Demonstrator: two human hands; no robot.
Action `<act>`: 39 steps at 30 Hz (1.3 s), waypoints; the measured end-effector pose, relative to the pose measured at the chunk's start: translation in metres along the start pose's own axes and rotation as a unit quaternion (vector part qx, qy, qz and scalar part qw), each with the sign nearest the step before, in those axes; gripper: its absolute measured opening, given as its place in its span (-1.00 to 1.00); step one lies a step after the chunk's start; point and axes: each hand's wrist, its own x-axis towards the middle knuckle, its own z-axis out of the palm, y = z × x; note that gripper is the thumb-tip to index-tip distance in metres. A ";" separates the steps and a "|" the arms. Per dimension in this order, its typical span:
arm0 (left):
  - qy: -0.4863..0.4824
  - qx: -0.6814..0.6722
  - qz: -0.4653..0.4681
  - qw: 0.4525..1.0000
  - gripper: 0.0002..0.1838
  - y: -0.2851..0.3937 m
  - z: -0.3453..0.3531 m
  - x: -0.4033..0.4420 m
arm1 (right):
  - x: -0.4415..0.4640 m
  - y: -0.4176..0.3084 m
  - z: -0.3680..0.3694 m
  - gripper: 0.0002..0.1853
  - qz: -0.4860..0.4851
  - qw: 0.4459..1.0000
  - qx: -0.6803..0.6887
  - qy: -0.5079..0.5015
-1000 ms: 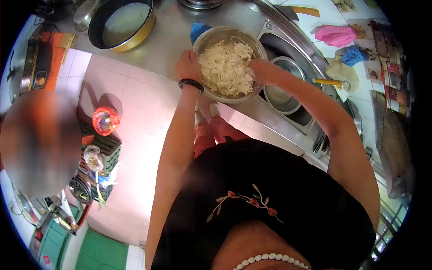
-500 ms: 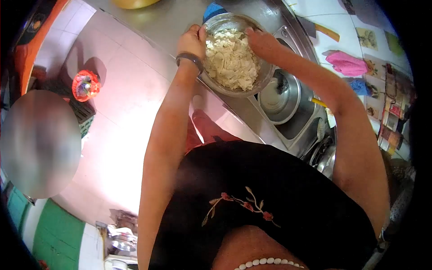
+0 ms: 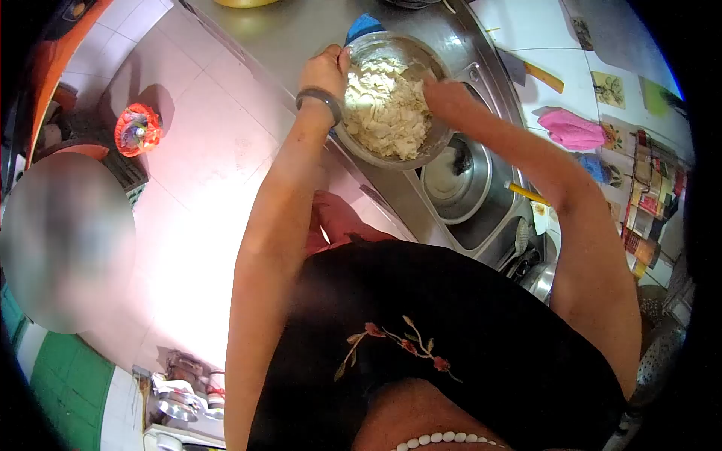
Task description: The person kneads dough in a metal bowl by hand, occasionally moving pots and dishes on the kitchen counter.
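Note:
A metal bowl (image 3: 410,49) rests on the steel counter at the sink's edge, holding pale, lumpy, floury dough (image 3: 387,113). My left hand (image 3: 326,71) is closed on the bowl's left rim, with a dark bangle at the wrist. Over the bowl's right side, my right hand (image 3: 447,103) is at the edge of the dough. Its fingers point down and are partly hidden and blurred, so their grip does not show. A blue cloth-like item (image 3: 364,27) lies just beyond the bowl.
The sink (image 3: 489,225) to the right holds a steel pan (image 3: 481,184) with cloudy liquid. A knife with a wooden handle (image 3: 543,77) and a pink cloth (image 3: 571,129) lie on the tiled ledge. A yellow vessel (image 3: 244,2) stands at the far edge; a person (image 3: 68,240), blurred, is at left.
My right hand has moved from the bowl's far right rim down toward the right side of the dough. My left hand keeps its hold on the rim. The whole view has shifted slightly.

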 end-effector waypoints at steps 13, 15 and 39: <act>-0.025 0.018 -0.009 0.999 -0.67 0.008 -0.005 -0.001 | -0.015 -0.003 0.004 -0.51 0.037 0.999 0.022 -0.001; -0.023 0.015 -0.006 1.000 -0.67 0.010 -0.007 0.001 | -0.004 -0.005 -0.006 -0.52 0.111 0.990 0.083 0.013; 0.000 0.047 0.001 0.999 -0.65 0.001 0.004 -0.002 | 0.041 0.041 0.031 -0.65 -0.245 0.922 0.033 0.297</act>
